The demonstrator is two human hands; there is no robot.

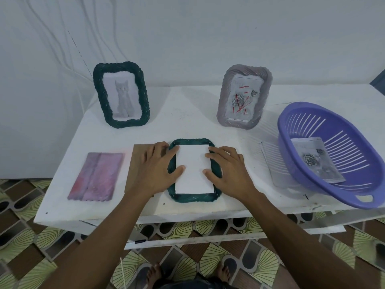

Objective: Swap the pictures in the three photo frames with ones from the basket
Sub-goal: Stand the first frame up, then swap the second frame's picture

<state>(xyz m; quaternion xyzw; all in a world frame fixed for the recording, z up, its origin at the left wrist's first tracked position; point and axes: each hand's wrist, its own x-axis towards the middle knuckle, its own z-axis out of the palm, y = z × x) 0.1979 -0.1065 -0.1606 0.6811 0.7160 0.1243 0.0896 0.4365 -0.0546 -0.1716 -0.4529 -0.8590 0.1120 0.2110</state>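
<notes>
Green photo frame (193, 198) lies flat in the near middle of the surface (187, 126), with a white sheet (193, 172) on it. Your left hand (158, 165) rests on the frame's left side, fingers stretched, thumb on the sheet. Your right hand (227, 170) presses the sheet's right edge the same way, gripping nothing. A brown board (135, 163) lies under your left hand. Far left stands a cat frame (121, 122), far right a grey frame (225, 101). At the right, the purple basket (312, 109) holds a rose picture (316, 159).
</notes>
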